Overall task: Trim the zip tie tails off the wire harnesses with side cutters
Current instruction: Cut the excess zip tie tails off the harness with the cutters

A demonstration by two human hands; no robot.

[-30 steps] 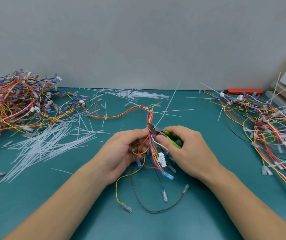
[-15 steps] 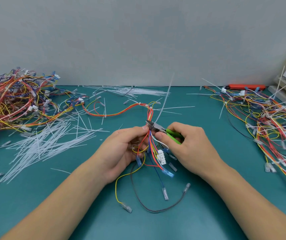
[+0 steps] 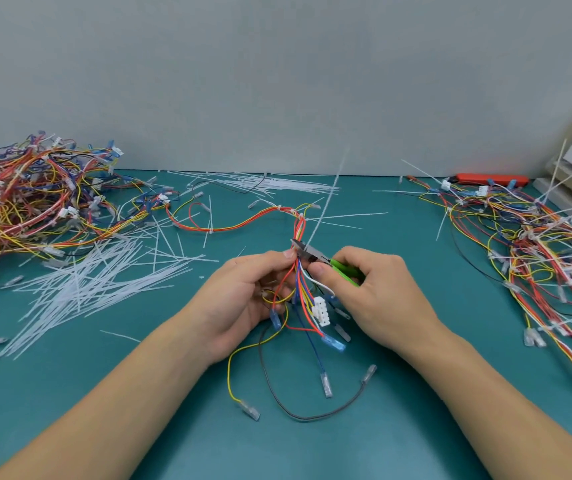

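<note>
My left hand (image 3: pixel 243 299) grips a bundle of red, yellow, blue and white wires, the wire harness (image 3: pixel 300 289), at the table's middle. My right hand (image 3: pixel 371 292) holds green-handled side cutters (image 3: pixel 329 263). Their jaws sit against the bundle at a zip tie, just above my left thumb. A long white zip tie tail (image 3: pixel 326 202) rises from the jaws up and to the right. A white connector (image 3: pixel 320 310) and several blue and clear terminals hang below my hands.
A big heap of harnesses (image 3: pixel 25 199) lies at the left, another heap (image 3: pixel 533 251) at the right. Cut white tails (image 3: pixel 87 282) are strewn left of centre and along the back wall. An orange tool (image 3: pixel 492 180) lies far right.
Both hands with the harness and cutters have shifted slightly away from me. The zip tie tail has swung more upright from the cutter jaws.
</note>
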